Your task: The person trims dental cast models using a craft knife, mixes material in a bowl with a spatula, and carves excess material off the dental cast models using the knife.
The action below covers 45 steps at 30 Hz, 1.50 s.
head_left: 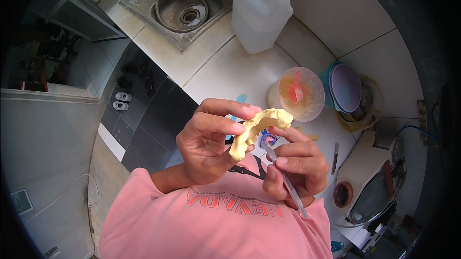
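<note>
A pale yellow, arch-shaped cast with a bumpy edge (pixel 244 136) is held up in front of my chest. My left hand (pixel 206 139) grips its left side between thumb and fingers. In my right hand (pixel 300 163) is a slim metal knife (pixel 289 185), its tip pointing up toward the cast's inner side and its handle end down by the shirt. One right fingertip is close to the cast's right end; whether it touches is unclear. Behind the hands, a blue tray with pink material (pixel 269 139) lies on the white counter, partly hidden.
A steel sink (pixel 180 6) with a hose is at the top. Beside it stands a translucent jug (pixel 260 11). Right of centre are a bowl with a red scoop (pixel 307 93) and a teal-rimmed container (pixel 345 87). Another thin tool (pixel 335 158) lies near a boxy machine (pixel 367 179).
</note>
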Available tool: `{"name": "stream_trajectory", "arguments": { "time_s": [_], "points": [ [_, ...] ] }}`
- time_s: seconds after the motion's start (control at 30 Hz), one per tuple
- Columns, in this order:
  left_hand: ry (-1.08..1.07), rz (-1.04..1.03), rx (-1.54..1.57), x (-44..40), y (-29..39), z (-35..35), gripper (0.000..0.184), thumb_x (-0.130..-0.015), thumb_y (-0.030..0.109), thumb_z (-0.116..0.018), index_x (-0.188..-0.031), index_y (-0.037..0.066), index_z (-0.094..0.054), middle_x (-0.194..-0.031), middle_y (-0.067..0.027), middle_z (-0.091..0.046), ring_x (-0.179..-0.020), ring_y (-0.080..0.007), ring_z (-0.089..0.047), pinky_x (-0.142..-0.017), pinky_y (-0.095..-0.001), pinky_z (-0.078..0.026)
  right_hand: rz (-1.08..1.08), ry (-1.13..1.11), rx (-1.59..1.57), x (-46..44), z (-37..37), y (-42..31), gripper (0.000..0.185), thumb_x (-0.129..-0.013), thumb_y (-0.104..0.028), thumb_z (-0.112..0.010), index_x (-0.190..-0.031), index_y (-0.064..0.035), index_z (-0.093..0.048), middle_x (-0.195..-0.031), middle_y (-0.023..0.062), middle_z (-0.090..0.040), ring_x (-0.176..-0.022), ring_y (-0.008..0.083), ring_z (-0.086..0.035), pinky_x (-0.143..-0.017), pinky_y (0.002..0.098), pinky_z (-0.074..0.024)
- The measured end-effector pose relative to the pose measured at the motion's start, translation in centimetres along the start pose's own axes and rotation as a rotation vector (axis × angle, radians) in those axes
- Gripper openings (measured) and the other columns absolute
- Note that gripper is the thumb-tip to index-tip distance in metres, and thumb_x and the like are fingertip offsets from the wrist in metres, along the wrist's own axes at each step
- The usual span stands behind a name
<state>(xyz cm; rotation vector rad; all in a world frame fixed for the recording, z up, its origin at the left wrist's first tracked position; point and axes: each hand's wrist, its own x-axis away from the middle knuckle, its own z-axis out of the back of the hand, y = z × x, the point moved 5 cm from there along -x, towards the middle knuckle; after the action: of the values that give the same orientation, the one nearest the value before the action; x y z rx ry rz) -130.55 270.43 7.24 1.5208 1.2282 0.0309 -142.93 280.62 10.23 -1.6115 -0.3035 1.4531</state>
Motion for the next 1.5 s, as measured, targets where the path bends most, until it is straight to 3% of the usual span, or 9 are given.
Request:
{"name": "stream_trajectory", "arguments": {
  "time_s": [0.23, 0.3, 0.53, 1.23, 1.33, 1.43, 1.5],
  "points": [
    [-0.003, -0.006, -0.024, 0.0, 0.3, -0.1, 0.030, -0.087, 0.004, -0.072, -0.111, 0.001, -0.056, -0.125, -0.0220, -0.051, -0.120, -0.0327, -0.058, -0.083, -0.0286, -0.061, 0.054, 0.000, 0.043, -0.2, -0.1, -0.2, 0.023, -0.078, -0.001, -0.069, -0.100, -0.0029, -0.059, -0.079, 0.0107, -0.062, -0.076, 0.0226, -0.067, -0.090, 0.0504, -0.0560],
    [0.001, -0.006, -0.025, 0.0, 0.3, -0.1, 0.030, -0.087, 0.004, -0.073, -0.111, 0.001, -0.056, -0.124, -0.0218, -0.052, -0.119, -0.0326, -0.058, -0.086, -0.0303, -0.060, -0.008, 0.026, 0.048, -0.4, 0.0, -0.4, 0.029, -0.071, 0.004, -0.077, -0.094, -0.0048, -0.062, -0.080, 0.0097, -0.066, -0.095, 0.0381, -0.070, -0.088, 0.0481, -0.0580],
    [-0.018, -0.058, -0.106, 0.1, 0.5, 0.0, 0.031, -0.084, 0.006, -0.076, -0.109, 0.004, -0.057, -0.121, -0.0204, -0.054, -0.115, -0.0319, -0.061, -0.093, -0.0361, -0.056, 0.005, 0.020, 0.051, -0.6, -0.1, -0.6, 0.029, -0.071, 0.004, -0.077, -0.094, -0.0047, -0.062, -0.079, 0.0093, -0.066, -0.095, 0.0378, -0.071, -0.088, 0.0470, -0.0582],
    [-0.017, -0.123, -0.191, 0.1, 0.9, -0.1, 0.031, -0.082, 0.005, -0.078, -0.108, 0.004, -0.060, -0.118, -0.0201, -0.057, -0.110, -0.0324, -0.064, -0.092, -0.0379, -0.057, 0.014, -0.015, 0.064, -0.9, -0.1, -1.0, 0.028, -0.069, 0.005, -0.077, -0.091, -0.0032, -0.063, -0.077, 0.0099, -0.066, -0.093, 0.0400, -0.071, -0.087, 0.0476, -0.0581],
    [-0.031, -0.146, -0.187, 0.1, 0.9, -0.1, 0.030, -0.083, 0.005, -0.076, -0.108, 0.003, -0.060, -0.119, -0.0201, -0.056, -0.111, -0.0320, -0.063, -0.092, -0.0372, -0.056, -0.003, -0.001, 0.058, -0.6, 0.0, -1.0, 0.027, -0.070, 0.005, -0.076, -0.091, -0.0046, -0.062, -0.080, 0.0102, -0.064, -0.095, 0.0393, -0.070, -0.088, 0.0477, -0.0575],
    [-0.001, -0.054, -0.122, 0.3, 0.8, 0.0, 0.029, -0.085, 0.004, -0.074, -0.110, 0.002, -0.059, -0.120, -0.0206, -0.055, -0.112, -0.0312, -0.062, -0.093, -0.0359, -0.056, 0.006, 0.007, 0.034, -0.2, 0.4, -1.4, 0.029, -0.072, 0.002, -0.079, -0.097, -0.0058, -0.067, -0.088, 0.0094, -0.062, -0.090, 0.0321, -0.070, -0.082, 0.0395, -0.0594],
    [-0.006, -0.041, -0.102, 0.4, 0.8, 0.0, 0.028, -0.086, 0.004, -0.073, -0.110, 0.001, -0.058, -0.121, -0.0209, -0.055, -0.113, -0.0309, -0.062, -0.094, -0.0355, -0.056, 0.015, -0.017, 0.243, -0.1, 0.4, -1.8, 0.036, -0.069, -0.004, -0.083, -0.104, -0.0100, -0.073, -0.093, 0.0069, -0.057, -0.079, 0.0219, -0.065, -0.070, 0.0305, -0.0565]
  ]
}}
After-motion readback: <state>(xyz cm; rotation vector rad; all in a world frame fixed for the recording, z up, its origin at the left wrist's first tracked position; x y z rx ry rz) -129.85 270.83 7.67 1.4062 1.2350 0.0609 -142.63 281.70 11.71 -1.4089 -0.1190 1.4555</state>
